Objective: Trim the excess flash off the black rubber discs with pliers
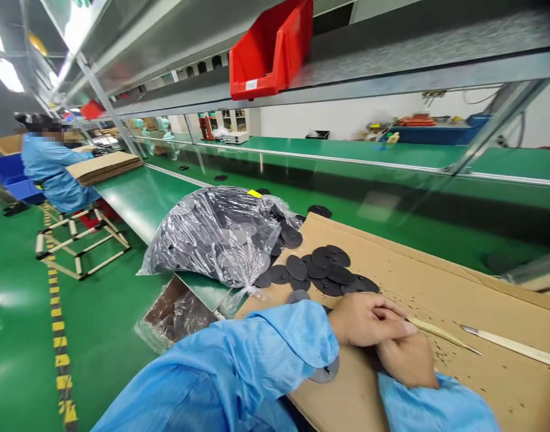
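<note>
My left hand (367, 319) reaches in from the left over the cardboard, its fingers bent and meeting my right hand (409, 357). Both hands are closed and touch each other; whatever lies between their fingers is hidden. Just beyond them is a yellowish tool with a pointed metal tip (441, 333). A white-handled blade (513, 346) rests farther right. Several black discs (331, 267) overlap on the cardboard (481, 288) beyond my left hand, and a grey disc (325, 372) shows under my left sleeve. Small dark scraps are scattered around the tools.
A clear plastic bag of discs (216, 234) bulges left of the cardboard, above an open box (180, 312). A red bin (270, 54) hangs overhead on the shelf. Far left, a person in blue (56, 165) sits beside stacked cardboard (106, 167).
</note>
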A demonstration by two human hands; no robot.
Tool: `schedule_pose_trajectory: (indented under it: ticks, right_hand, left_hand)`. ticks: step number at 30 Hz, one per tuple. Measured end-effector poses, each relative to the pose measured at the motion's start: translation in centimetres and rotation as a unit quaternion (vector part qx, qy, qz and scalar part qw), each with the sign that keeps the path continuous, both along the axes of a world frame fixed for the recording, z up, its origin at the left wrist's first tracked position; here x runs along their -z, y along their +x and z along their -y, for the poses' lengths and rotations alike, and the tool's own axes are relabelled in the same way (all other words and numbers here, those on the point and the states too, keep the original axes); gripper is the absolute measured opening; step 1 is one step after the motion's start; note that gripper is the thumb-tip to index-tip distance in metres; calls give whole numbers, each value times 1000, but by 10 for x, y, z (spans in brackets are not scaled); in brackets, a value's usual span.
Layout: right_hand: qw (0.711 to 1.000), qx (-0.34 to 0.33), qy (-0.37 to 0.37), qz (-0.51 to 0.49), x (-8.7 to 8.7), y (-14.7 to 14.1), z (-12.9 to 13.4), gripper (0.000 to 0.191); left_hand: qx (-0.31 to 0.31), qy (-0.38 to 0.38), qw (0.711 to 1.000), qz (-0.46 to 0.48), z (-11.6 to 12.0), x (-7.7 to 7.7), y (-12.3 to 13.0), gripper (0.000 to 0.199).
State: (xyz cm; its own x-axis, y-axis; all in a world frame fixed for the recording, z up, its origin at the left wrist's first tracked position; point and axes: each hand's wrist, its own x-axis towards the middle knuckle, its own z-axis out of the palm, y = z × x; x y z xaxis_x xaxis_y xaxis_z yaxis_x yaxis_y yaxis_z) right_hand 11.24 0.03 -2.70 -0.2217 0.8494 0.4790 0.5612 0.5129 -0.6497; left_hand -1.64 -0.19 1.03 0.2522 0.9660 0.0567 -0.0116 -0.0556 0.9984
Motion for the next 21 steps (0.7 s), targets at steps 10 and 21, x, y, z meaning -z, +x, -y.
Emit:
schedule_pose_trajectory:
  ticks: [10, 21]
  right_hand:
    - [998, -36, 29, -41, -23, -19, 11, 25]
    - [998, -38, 46, -17, -23, -17, 9, 25]
  left_hand:
    - [126, -58, 984, 115, 3, -14, -10, 54]
    - [150, -43, 982, 104, 3, -17, -13, 59]
